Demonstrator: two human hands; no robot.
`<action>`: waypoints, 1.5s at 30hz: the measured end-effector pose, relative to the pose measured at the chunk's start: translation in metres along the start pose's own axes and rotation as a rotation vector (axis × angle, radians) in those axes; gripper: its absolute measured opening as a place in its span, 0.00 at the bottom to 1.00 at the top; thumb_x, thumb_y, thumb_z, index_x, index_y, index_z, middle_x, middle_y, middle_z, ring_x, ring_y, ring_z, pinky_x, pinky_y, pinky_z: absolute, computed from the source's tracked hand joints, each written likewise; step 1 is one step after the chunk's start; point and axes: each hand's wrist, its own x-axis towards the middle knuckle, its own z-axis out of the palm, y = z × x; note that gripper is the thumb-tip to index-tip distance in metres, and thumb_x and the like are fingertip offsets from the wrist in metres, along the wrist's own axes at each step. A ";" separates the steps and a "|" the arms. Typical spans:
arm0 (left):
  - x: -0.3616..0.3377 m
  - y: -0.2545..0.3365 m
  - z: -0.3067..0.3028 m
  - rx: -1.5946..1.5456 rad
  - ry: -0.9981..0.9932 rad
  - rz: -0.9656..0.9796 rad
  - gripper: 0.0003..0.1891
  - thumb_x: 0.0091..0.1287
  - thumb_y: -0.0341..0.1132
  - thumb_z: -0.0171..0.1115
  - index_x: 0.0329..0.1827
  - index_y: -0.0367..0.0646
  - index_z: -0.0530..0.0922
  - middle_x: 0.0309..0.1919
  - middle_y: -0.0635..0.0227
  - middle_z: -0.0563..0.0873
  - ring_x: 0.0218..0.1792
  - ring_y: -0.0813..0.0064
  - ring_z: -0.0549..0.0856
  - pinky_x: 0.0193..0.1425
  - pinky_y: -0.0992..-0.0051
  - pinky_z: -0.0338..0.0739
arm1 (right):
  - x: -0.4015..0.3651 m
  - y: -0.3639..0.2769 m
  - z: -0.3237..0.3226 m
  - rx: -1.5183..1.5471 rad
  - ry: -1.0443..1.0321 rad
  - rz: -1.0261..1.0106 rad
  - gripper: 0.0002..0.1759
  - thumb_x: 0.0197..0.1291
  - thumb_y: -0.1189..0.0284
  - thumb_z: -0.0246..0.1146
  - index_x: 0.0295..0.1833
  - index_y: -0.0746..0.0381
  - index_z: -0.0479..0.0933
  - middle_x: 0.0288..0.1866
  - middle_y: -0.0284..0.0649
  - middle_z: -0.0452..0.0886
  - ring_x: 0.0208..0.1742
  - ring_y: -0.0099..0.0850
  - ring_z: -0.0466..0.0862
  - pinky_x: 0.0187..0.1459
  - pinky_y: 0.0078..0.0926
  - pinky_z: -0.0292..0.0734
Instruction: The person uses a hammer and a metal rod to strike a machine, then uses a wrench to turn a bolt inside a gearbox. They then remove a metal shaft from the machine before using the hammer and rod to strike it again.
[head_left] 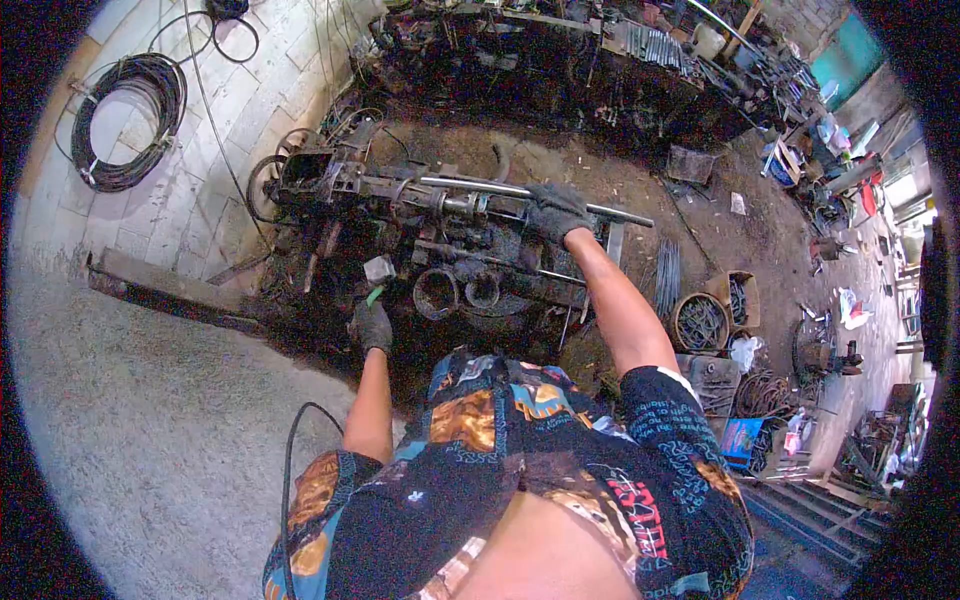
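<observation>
Steadiness should best guide the long silvery metal rod gripped by the dark-gloved right hand, the dark-gloved left hand clasping a green handle.

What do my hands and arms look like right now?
Your left hand and right hand are gloved in dark grey to about the wrist. The left sleeve is short, with orange-brown and blue patches. The right sleeve, also short, is black with blue lettering and a pale edge.
</observation>
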 end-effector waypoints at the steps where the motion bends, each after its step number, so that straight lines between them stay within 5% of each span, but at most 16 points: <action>1: -0.008 0.014 -0.012 0.003 0.030 0.039 0.20 0.71 0.46 0.57 0.59 0.43 0.75 0.54 0.43 0.80 0.57 0.48 0.79 0.60 0.55 0.71 | 0.000 0.001 0.000 -0.002 0.022 -0.020 0.23 0.61 0.54 0.54 0.58 0.50 0.80 0.56 0.51 0.81 0.58 0.49 0.80 0.59 0.47 0.74; 9: -0.008 0.049 -0.046 0.104 0.012 0.029 0.16 0.70 0.42 0.55 0.52 0.40 0.78 0.50 0.47 0.83 0.51 0.45 0.81 0.54 0.54 0.74 | 0.001 -0.007 -0.006 0.001 0.063 -0.075 0.22 0.62 0.56 0.52 0.53 0.53 0.82 0.51 0.52 0.83 0.53 0.54 0.81 0.52 0.52 0.76; 11: -0.026 0.086 -0.075 0.054 0.077 0.163 0.15 0.69 0.41 0.57 0.52 0.40 0.78 0.50 0.47 0.83 0.52 0.45 0.81 0.55 0.55 0.73 | 0.003 -0.003 0.003 -0.050 0.123 -0.074 0.22 0.62 0.56 0.51 0.54 0.54 0.81 0.52 0.53 0.82 0.53 0.54 0.82 0.53 0.53 0.76; 14: -0.010 0.045 -0.038 -0.202 0.047 0.273 0.16 0.69 0.39 0.57 0.52 0.38 0.77 0.50 0.47 0.82 0.52 0.44 0.80 0.56 0.55 0.73 | -0.004 -0.007 -0.010 -0.014 0.015 -0.043 0.23 0.63 0.56 0.51 0.56 0.53 0.80 0.53 0.52 0.82 0.54 0.53 0.81 0.55 0.52 0.75; 27: -0.026 0.058 -0.055 0.060 -0.028 0.179 0.16 0.69 0.39 0.58 0.50 0.33 0.77 0.47 0.45 0.81 0.51 0.44 0.79 0.56 0.54 0.72 | -0.003 -0.001 -0.005 0.016 0.017 -0.058 0.25 0.65 0.54 0.50 0.62 0.51 0.77 0.60 0.48 0.80 0.62 0.50 0.78 0.64 0.48 0.70; 30: -0.025 0.047 -0.044 0.178 0.176 0.329 0.16 0.69 0.40 0.59 0.49 0.33 0.77 0.48 0.46 0.81 0.51 0.44 0.79 0.56 0.54 0.72 | -0.003 0.000 -0.003 0.030 0.051 -0.074 0.25 0.65 0.53 0.49 0.61 0.51 0.78 0.59 0.48 0.81 0.61 0.50 0.78 0.64 0.48 0.70; 32: -0.035 0.085 -0.079 -0.080 -0.089 0.123 0.17 0.70 0.40 0.58 0.51 0.32 0.76 0.50 0.45 0.80 0.53 0.45 0.79 0.56 0.55 0.72 | -0.005 -0.004 -0.004 0.002 0.133 -0.083 0.25 0.65 0.53 0.50 0.60 0.51 0.79 0.57 0.49 0.81 0.60 0.50 0.79 0.62 0.49 0.71; 42: -0.013 0.052 -0.056 -0.141 -0.103 0.125 0.18 0.71 0.38 0.57 0.59 0.38 0.76 0.49 0.48 0.82 0.52 0.46 0.80 0.55 0.57 0.73 | 0.004 0.003 0.007 -0.007 0.124 -0.062 0.21 0.63 0.56 0.51 0.53 0.51 0.83 0.49 0.50 0.84 0.49 0.52 0.83 0.51 0.50 0.77; 45: 0.010 0.006 -0.024 -0.046 -0.124 0.424 0.18 0.71 0.38 0.57 0.61 0.40 0.76 0.51 0.48 0.82 0.54 0.47 0.80 0.57 0.57 0.73 | 0.002 -0.001 0.004 -0.031 0.083 -0.024 0.21 0.63 0.56 0.51 0.52 0.51 0.83 0.49 0.50 0.84 0.49 0.51 0.83 0.50 0.51 0.77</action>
